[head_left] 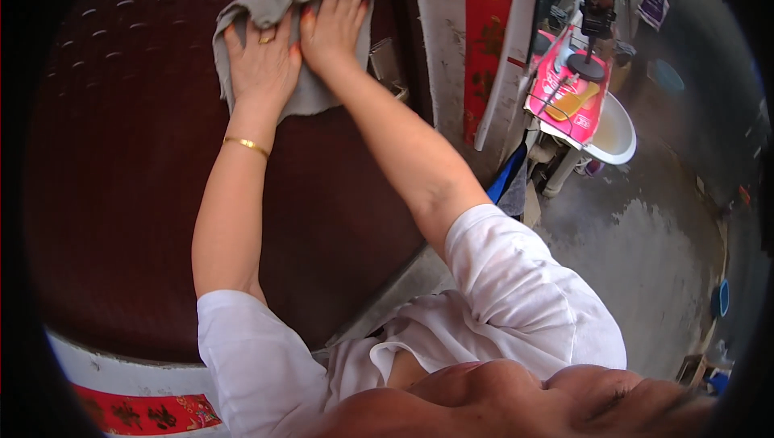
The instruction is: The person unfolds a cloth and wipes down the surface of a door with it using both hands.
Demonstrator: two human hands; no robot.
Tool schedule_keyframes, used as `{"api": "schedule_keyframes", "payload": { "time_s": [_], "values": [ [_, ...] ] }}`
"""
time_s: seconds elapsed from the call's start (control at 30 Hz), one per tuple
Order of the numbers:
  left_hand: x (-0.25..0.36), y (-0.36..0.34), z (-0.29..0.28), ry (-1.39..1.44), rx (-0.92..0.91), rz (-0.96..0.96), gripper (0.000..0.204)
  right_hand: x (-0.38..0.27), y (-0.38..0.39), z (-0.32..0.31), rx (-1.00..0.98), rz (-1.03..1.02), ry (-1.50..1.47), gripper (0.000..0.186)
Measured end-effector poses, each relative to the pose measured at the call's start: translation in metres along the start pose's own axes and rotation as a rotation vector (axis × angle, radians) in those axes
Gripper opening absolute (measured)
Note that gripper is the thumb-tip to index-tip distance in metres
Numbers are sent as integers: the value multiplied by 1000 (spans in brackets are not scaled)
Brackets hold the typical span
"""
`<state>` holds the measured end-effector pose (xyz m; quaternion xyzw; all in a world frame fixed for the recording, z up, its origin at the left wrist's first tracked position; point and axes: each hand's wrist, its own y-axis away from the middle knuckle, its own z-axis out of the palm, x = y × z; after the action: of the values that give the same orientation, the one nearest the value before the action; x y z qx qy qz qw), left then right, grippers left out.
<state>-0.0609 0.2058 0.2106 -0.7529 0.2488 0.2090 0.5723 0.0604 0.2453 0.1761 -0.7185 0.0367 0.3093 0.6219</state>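
Note:
A grey cloth (310, 103) lies spread against a dark red door (145, 164) with a raised pattern near its top. My left hand (262, 71), wearing a gold ring and bracelet, presses the cloth with its fingers apart; a fold of the cloth hides some fingertips. Close beside it, my right hand (330, 35) lies flat on the cloth, fingers stretched toward its upper edge. Neither hand grips the cloth. Just right of the cloth, a metal door handle (385, 61) shows by the door's edge.
Red paper banners with writing hang on the right door frame (486, 43) and lower left wall (153, 412). To the right, a phone (598, 4) on a stand, a yellow comb-like item (574, 103) and a pink package (556, 75) sit above a white basin (617, 132).

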Motion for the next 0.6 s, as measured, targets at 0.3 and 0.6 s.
{"api": "schedule_keyframes", "payload": {
  "time_s": [0.3,0.6],
  "values": [
    [-30,142,-21,170,-226,2,62,-62,144,-13,-313,56,-89,79],
    [-63,157,-42,76,-249,-294,63,-83,126,-15,-260,-300,-133,72]
  ]
}}
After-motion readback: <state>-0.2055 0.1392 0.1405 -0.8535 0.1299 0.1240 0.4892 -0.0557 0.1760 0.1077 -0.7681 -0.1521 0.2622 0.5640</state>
